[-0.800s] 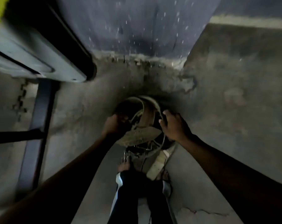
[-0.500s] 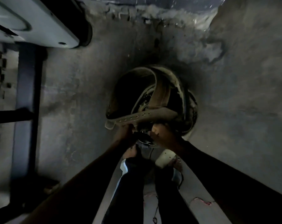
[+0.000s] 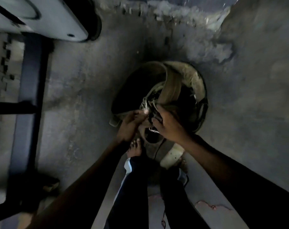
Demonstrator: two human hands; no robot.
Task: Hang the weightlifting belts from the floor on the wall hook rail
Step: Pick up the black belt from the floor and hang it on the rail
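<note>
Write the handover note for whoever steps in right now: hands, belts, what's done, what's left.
Left hand: closed on the strap end of the bunched weightlifting belts.
Right hand: gripping the same bunch at the buckles.
The belts hang coiled between both hands above the concrete floor. A pale belt shows lower, by the bare foot; whether it is lifted is unclear.
Done: belts gathered.
Left: carry them to the hook rail, not in view, and hang them.

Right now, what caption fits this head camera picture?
Both hands, left and right, grip a bundle of looped weightlifting belts above the concrete floor.
</note>
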